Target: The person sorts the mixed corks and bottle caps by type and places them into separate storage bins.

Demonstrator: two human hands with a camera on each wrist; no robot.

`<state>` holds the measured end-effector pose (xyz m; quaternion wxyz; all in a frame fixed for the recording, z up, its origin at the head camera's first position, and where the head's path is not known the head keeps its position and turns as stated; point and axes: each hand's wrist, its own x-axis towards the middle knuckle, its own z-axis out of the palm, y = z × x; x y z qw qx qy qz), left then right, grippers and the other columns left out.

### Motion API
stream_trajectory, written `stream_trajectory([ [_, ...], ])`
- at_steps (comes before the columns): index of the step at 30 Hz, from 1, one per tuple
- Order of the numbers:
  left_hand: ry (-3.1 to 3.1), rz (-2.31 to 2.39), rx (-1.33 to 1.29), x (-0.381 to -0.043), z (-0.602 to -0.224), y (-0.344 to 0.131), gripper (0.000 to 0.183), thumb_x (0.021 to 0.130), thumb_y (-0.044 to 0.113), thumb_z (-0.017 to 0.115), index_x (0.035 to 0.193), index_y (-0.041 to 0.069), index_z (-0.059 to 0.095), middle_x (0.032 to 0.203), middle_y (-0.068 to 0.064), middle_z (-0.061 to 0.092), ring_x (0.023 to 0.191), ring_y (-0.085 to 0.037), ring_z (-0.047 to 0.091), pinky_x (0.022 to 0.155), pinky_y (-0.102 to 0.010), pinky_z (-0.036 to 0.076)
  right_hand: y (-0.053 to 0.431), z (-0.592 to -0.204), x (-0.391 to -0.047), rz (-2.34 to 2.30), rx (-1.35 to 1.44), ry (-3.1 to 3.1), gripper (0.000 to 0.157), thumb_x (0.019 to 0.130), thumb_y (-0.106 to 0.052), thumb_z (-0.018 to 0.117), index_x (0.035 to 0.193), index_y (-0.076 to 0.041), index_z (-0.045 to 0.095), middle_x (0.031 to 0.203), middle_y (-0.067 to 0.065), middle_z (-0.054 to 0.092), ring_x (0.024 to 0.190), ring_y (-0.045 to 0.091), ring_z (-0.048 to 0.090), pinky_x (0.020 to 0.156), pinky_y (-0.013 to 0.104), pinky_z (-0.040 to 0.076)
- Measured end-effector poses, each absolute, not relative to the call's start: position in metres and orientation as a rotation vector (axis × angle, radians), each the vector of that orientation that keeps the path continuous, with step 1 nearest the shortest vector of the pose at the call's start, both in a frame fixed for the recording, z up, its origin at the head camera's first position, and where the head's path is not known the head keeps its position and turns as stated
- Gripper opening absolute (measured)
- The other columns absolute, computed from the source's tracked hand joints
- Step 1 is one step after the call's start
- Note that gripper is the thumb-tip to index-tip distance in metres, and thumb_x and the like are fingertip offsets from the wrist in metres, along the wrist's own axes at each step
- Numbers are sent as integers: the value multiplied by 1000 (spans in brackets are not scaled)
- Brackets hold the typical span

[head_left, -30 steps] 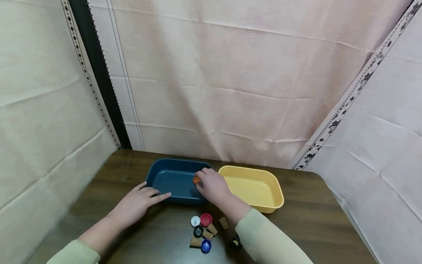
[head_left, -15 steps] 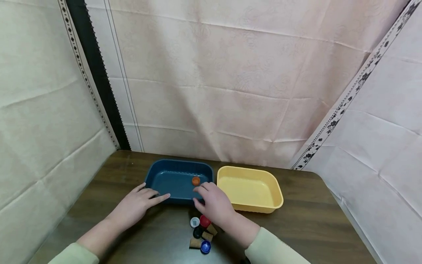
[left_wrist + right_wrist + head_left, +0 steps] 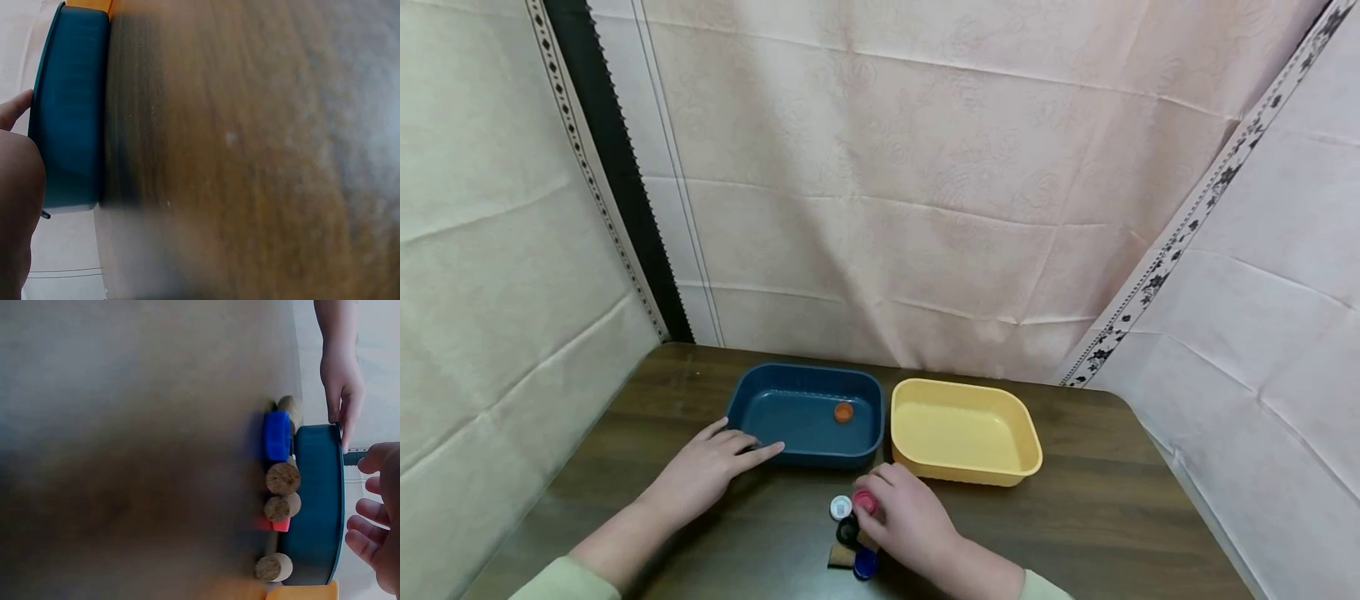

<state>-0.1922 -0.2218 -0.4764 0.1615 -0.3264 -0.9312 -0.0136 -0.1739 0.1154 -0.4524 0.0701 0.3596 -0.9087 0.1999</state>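
Observation:
My left hand [image 3: 702, 471] rests at the near left corner of the blue basin [image 3: 805, 457], fingers lying on its rim. Inside that basin sits an orange bottle cap [image 3: 843, 412]. In the head view my right hand [image 3: 910, 521] is over a red cap [image 3: 864, 500], which shows between thumb and fingers. The right wrist view has this hand's fingers [image 3: 369, 531] spread, holding nothing, above the cap. Beside it lie a white cap [image 3: 841, 507], a black cap [image 3: 847, 531], a blue cap [image 3: 865, 564] and several corks [image 3: 283, 479], partly hidden by the hand in the head view.
A yellow basin [image 3: 966, 472] stands close to the right of the blue one. Both are on a dark wooden table [image 3: 1120, 492]. Pale cloth curtains [image 3: 880, 208] hang behind the table and along both sides.
My right hand has let go of the orange cap in the blue basin. It has come back toward the caps and corks, over the red cap. The left hand stays put.

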Motion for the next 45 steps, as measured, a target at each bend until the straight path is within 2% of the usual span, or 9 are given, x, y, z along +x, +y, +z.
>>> stream_trajectory([
  [4,-2649,-40,-925,-192,-476,-222,90,74,-19,71,146,31,51,115,2,68,109,-22,63,106,-58,40,121,-458,-169,609,1109,-2693,16,91,-27,71,104,-18,73,94,-8,65,85,3,51,73,17,50],
  [11,-2662,-46,-911,-191,-477,-222,89,75,-20,69,145,31,52,115,2,68,110,-22,63,107,-58,39,127,-461,-161,600,1156,-2682,18,89,-29,74,103,-18,71,91,-10,61,81,2,47,68,15,45],
  [15,-2657,-35,-911,-191,-478,-221,89,74,-19,70,146,31,52,114,2,68,109,-22,63,107,-58,39,130,-464,-156,576,1180,-2672,11,89,-30,73,96,-22,69,85,-13,55,76,0,44,63,12,41],
  [17,-2658,-34,-913,-191,-478,-220,89,74,-19,70,146,31,51,114,2,68,109,-22,63,107,-58,39,131,-466,-154,579,1200,-2700,12,90,-31,72,97,-23,69,85,-14,54,75,-1,43,62,13,41],
  [19,-2658,-34,-918,-191,-479,-220,88,74,-18,71,145,31,52,114,2,69,109,-22,63,106,-58,40,131,-467,-151,568,1222,-2740,15,91,-33,71,102,-23,70,88,-14,55,77,-2,45,70,17,48],
  [23,-2661,-35,-923,-191,-479,-220,87,75,-17,71,145,31,53,113,3,69,108,-22,64,105,-58,41,131,-467,-148,568,1269,-2852,24,93,-37,69,111,-21,71,99,-13,59,83,-3,48,78,22,53],
  [28,-2661,-32,-912,-193,-479,-220,87,74,-17,71,144,31,53,113,3,69,108,-21,63,106,-58,40,131,-469,-148,552,1309,-2902,28,92,-40,69,113,-22,72,97,-15,56,82,-3,46,70,15,47],
  [45,-2668,-28,-897,-194,-478,-220,87,74,-16,73,144,32,53,112,4,69,108,-21,64,106,-58,40,134,-476,-148,481,1317,-2948,34,92,-43,69,117,-21,70,92,-14,49,76,-2,44,65,15,44],
])
